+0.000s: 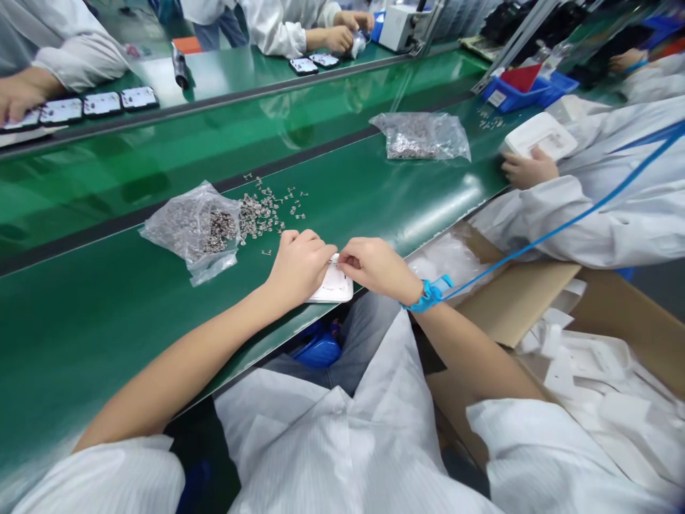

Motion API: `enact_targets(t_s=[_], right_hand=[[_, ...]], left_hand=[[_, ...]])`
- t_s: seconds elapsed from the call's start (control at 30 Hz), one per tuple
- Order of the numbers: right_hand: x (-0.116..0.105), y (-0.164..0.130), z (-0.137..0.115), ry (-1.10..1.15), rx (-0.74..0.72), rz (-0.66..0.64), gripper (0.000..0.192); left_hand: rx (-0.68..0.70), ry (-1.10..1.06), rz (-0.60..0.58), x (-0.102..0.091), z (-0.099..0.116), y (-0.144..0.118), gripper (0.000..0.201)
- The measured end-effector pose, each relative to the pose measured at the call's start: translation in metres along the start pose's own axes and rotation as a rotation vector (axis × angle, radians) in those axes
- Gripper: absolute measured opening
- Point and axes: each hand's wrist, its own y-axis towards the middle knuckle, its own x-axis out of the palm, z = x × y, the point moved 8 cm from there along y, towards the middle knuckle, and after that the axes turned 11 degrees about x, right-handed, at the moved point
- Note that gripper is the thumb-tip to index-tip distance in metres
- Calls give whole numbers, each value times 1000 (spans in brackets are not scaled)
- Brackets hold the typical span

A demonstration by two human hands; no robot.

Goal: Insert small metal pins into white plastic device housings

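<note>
Casing (337,286) beneath left hand (300,265) and right fingertips (346,260)

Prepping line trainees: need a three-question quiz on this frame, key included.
1. What are the wearer's left hand and right hand both working at?
2. True or false: the wearer's wrists are both bare.
3. What lies loose at the mouth of the nearer clear bag? A) cable ties B) small metal parts C) blue caps

Key: 1. A white plastic piece. 2. False; the right one wears a blue band. 3. B.
</note>
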Motion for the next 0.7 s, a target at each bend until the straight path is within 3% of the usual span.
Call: enact_targets(t_s=[0.13, 0.33, 0.53, 0.7], right_hand=[[2, 5, 2, -11, 47, -27, 13], [8, 11, 16, 210, 79, -28, 15], [14, -25, 20, 377, 44, 270, 4], [20, -53, 16, 393, 65, 510, 18]], left_hand=[[-23, -12, -40, 1, -4, 5, 22], [-71, 26, -94, 4, -7, 12, 12], [-56, 139, -61, 3, 5, 13, 13], [-138, 83, -106, 5, -4, 18, 8]])
